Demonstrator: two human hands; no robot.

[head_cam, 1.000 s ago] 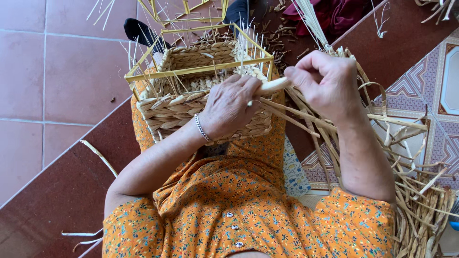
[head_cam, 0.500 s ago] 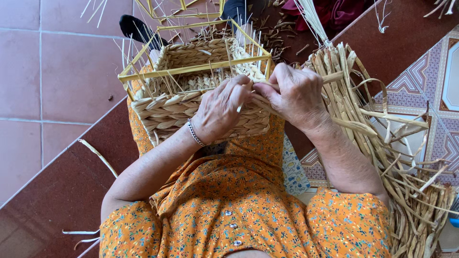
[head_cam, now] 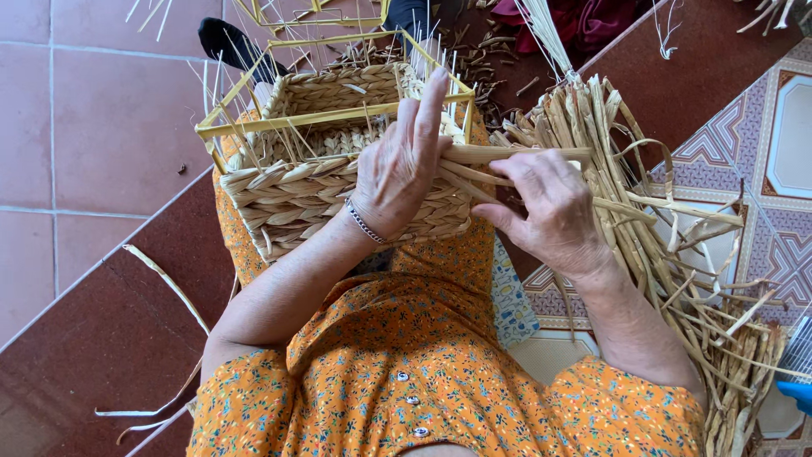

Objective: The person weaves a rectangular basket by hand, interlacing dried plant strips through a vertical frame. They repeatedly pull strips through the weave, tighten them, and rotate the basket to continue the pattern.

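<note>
A half-woven straw basket (head_cam: pixel 288 199) on a yellow wire frame (head_cam: pixel 338 114) rests on my lap. My left hand (head_cam: pixel 402 169) lies flat against the basket's near right corner, fingers stretched up over the rim, pressing the woven strands. My right hand (head_cam: pixel 550 207) is just right of the basket and grips a few long dried straw strands (head_cam: pixel 507 155) that run from the basket corner toward the right. A silver bracelet (head_cam: pixel 364 224) circles my left wrist.
A thick bundle of dried straw stalks (head_cam: pixel 651 228) lies on the floor to my right. Loose straw strips (head_cam: pixel 165 283) lie on the dark red tiles at left. Another wire frame (head_cam: pixel 288 13) and a dark foot (head_cam: pixel 233 42) are beyond the basket.
My right hand has moved down and right from the basket corner, pulling the strands out sideways. My left hand has opened flat against the corner with fingers raised.
</note>
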